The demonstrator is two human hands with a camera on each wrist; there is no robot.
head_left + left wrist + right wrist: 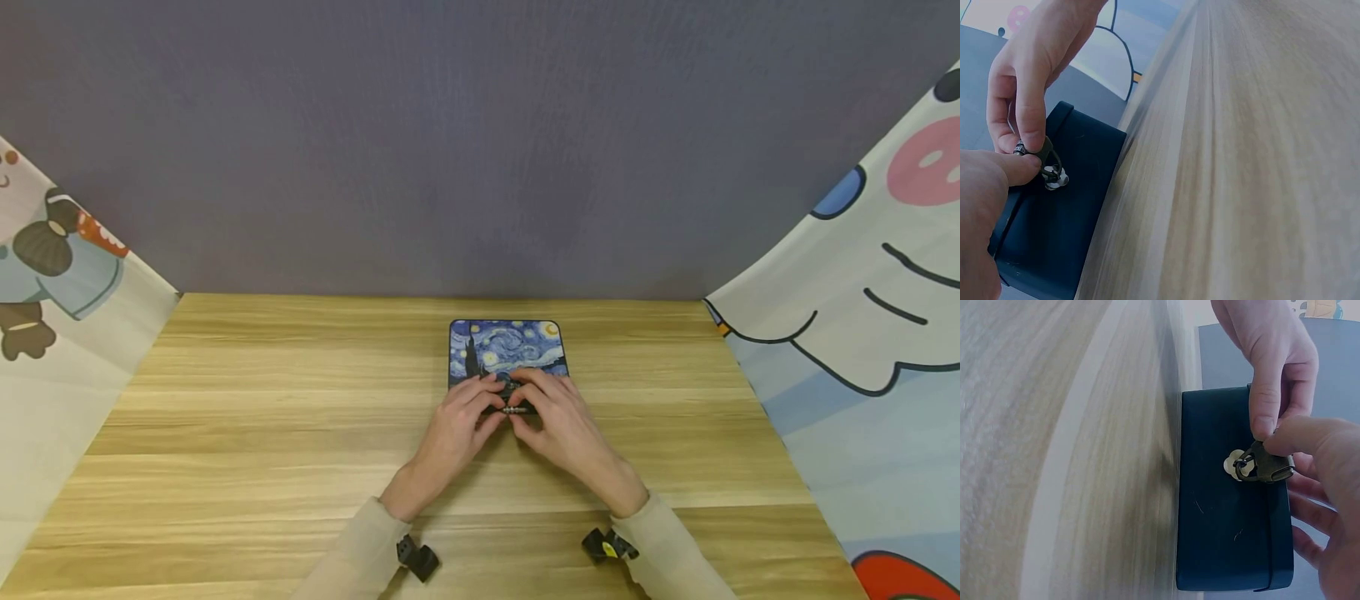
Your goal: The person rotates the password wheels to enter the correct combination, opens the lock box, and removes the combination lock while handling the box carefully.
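A dark teal box (1225, 531) with a swirling blue-and-yellow night-sky picture on its lid (498, 340) sits on the wooden table. A small bronze-coloured padlock (1274, 465) with ridged number dials (1019, 149) hangs at the box's front, its shackle through a pale metal clasp (1232, 465). My left hand (461, 417) and right hand (558, 421) meet over it from either side. Each pinches the padlock between thumb and fingers. Several fingers of both hands rest around the lid's front edge. The digits on the dials are too small to read.
The wooden table (262, 417) spreads out on both sides of the box. Behind it rises a grey-purple panel (442, 150). Cartoon-printed cloths hang at the left (45, 433) and right (847, 433). Black wrist cameras (418, 558) are strapped over the sleeves.
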